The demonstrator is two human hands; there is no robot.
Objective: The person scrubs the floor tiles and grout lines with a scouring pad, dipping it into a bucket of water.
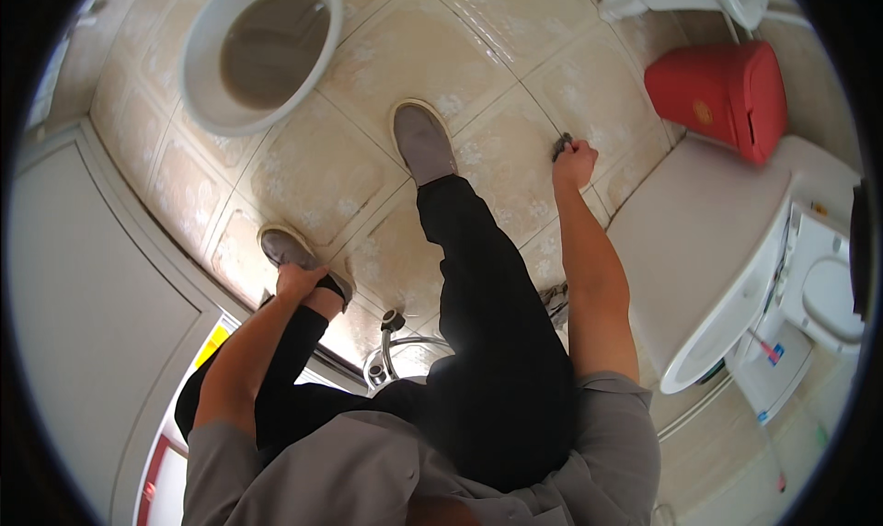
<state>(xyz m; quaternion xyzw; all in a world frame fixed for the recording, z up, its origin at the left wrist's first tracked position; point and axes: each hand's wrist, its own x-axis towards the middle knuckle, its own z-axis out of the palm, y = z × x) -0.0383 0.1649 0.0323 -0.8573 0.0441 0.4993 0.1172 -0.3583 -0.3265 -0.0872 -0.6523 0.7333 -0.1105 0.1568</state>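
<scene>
My right hand (575, 165) is low over the beige tiled floor (515, 172), its fingers closed around a small, dark grey scrubbing pad (561, 145). The pad appears to be at the floor surface, close to a grout line. On the other side, my left hand (296, 282) rests at my left ankle, just behind the grey shoe (287, 247). Its thumb stands apart from the hand, and the other fingers are partly hidden. My right foot, in a matching grey shoe (423, 140), is planted farther forward, between the two hands.
A white basin (193, 85) of murky brown water stands at the far left. On the right are a red bin (704, 98), a white sink-like fixture (708, 250) and a toilet (823, 291). A chrome-framed seat with a caster (393, 320) is beneath me. A white door (110, 324) borders the left.
</scene>
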